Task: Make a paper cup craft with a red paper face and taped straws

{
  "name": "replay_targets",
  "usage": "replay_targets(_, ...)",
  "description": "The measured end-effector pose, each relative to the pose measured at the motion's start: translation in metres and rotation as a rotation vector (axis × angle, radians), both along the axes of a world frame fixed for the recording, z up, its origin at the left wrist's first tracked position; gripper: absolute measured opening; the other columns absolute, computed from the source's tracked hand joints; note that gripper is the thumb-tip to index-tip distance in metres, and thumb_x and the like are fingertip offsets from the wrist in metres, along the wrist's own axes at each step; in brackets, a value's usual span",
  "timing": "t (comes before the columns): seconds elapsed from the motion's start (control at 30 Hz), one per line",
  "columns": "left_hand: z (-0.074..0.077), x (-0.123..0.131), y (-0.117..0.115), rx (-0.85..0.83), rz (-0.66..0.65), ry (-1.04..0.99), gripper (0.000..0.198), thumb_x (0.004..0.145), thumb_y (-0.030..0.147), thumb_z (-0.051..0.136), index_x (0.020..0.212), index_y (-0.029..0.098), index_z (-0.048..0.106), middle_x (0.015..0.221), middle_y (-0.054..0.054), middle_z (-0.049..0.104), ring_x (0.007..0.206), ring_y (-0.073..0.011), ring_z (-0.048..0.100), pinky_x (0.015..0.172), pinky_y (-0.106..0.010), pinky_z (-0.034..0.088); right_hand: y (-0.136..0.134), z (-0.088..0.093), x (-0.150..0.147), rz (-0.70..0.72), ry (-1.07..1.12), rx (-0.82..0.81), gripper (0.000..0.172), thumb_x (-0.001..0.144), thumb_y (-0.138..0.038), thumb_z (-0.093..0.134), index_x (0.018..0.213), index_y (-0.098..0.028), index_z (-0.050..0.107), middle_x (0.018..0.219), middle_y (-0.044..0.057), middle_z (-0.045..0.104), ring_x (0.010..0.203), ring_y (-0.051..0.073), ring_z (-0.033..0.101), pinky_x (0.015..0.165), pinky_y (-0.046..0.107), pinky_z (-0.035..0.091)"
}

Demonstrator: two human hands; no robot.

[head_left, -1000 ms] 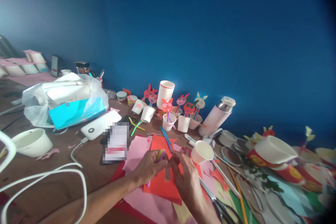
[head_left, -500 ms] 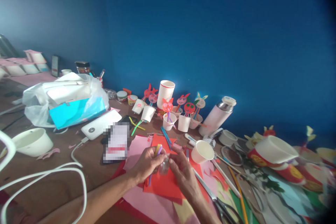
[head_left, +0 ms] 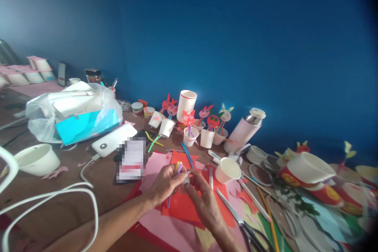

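Note:
My left hand [head_left: 165, 183] is closed round a yellow and a purple drinking straw [head_left: 178, 167], whose purple lower end shows beneath the fingers. Against its fingertips, my right hand [head_left: 203, 201] pinches a small clear shiny thing [head_left: 186, 180]; it may be a roll of tape, but it is blurred and partly covered. Both hands are above red paper [head_left: 180, 214], which lies over pink paper [head_left: 156, 220]. Blue straws [head_left: 186, 154] lie just beyond the hands. Scissors [head_left: 236, 216] with black handles rest right of my right hand.
A white paper cup [head_left: 228, 170] stands right of the hands. Behind are small cups with paper animal faces [head_left: 188, 119] on straws and a pink thermos [head_left: 243, 132]. On the left lie a phone [head_left: 131, 161], a power bank [head_left: 113, 140], a white cable [head_left: 59, 191] and a plastic bag [head_left: 38, 114].
My right hand has shifted slightly down and left, its fingers curling closer round the clear thing. A pen-like stick beside it shows more fully. My left hand stays nearly still.

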State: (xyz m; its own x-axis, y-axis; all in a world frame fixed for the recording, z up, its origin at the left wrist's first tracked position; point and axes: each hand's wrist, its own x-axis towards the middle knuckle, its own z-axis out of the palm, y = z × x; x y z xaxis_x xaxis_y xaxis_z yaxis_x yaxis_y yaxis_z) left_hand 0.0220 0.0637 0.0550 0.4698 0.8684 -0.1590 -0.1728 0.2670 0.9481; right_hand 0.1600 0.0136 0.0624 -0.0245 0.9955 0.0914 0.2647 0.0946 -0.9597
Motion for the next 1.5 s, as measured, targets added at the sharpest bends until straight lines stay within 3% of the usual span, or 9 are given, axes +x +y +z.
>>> replay_targets(0.23,0.002,0.0,-0.005,0.068,-0.025,0.025,0.026,0.077,0.04,0.06,0.072,0.017,0.049,0.047,0.01,0.03,0.038,-0.0039,0.021,0.039,-0.017,0.017,0.002,0.0,0.009,0.076,-0.151,-0.116,0.025,0.088,-0.035,0.045,0.095,-0.021,0.063,0.06,-0.003,0.06,0.057,0.013,0.056,0.057,0.023,0.042)
replay_targets(0.53,0.004,0.002,-0.001,-0.051,-0.008,-0.036,0.031,0.071,0.044,0.064,0.075,0.019,0.047,0.042,0.013,0.028,0.034,-0.0029,0.018,0.036,-0.017,0.014,0.007,-0.002,0.009,0.078,0.085,-0.099,0.029,0.086,-0.039,0.047,0.097,-0.019,0.066,0.065,0.0,0.061,0.06,0.014,0.055,0.06,0.024,0.044)
replay_targets(0.77,0.003,0.001,0.0,-0.094,-0.041,-0.065,0.029,0.071,0.041,0.065,0.076,0.018,0.048,0.044,0.012,0.028,0.035,-0.0028,0.017,0.035,-0.017,0.012,0.006,0.003,0.007,-0.004,0.064,-0.138,0.035,0.082,-0.049,0.051,0.075,-0.018,0.065,0.053,-0.003,0.051,0.048,0.01,0.043,0.045,0.02,0.034)
replay_targets(1.0,0.005,-0.003,0.0,-0.193,-0.134,-0.199,0.023,0.077,0.031,0.054,0.095,0.016,0.051,0.053,0.009,0.034,0.04,-0.0039,0.019,0.038,-0.018,0.013,0.007,0.016,0.016,-0.069,0.107,-0.126,0.033,0.083,-0.047,0.05,0.076,-0.018,0.066,0.055,-0.002,0.052,0.05,0.012,0.045,0.046,0.021,0.036)
replay_targets(1.23,0.005,-0.003,0.002,-0.249,-0.187,-0.223,0.023,0.082,0.026,0.05,0.103,0.017,0.05,0.056,0.008,0.036,0.041,-0.0038,0.02,0.039,-0.018,0.014,0.011,0.012,0.02,-0.057,0.107,-0.125,0.031,0.085,-0.043,0.048,0.071,-0.018,0.06,0.052,-0.004,0.045,0.047,0.01,0.04,0.048,0.022,0.033)
replay_targets(1.37,0.007,-0.004,0.002,-0.247,-0.202,-0.214,0.025,0.083,0.028,0.052,0.104,0.015,0.052,0.056,0.008,0.035,0.041,-0.0035,0.02,0.04,-0.019,0.015,0.012,0.01,0.023,-0.079,0.038,-0.11,0.032,0.085,-0.041,0.046,0.069,-0.018,0.061,0.052,-0.003,0.046,0.047,0.011,0.041,0.048,0.022,0.035)
replay_targets(1.5,0.01,-0.004,0.003,-0.249,-0.202,-0.208,0.026,0.083,0.031,0.054,0.102,0.013,0.056,0.056,0.007,0.035,0.041,-0.0031,0.021,0.04,-0.019,0.014,0.012,0.009,0.029,-0.138,-0.173,-0.082,0.028,0.083,-0.038,0.048,0.074,-0.02,0.066,0.058,-0.001,0.057,0.055,0.014,0.051,0.052,0.021,0.038)
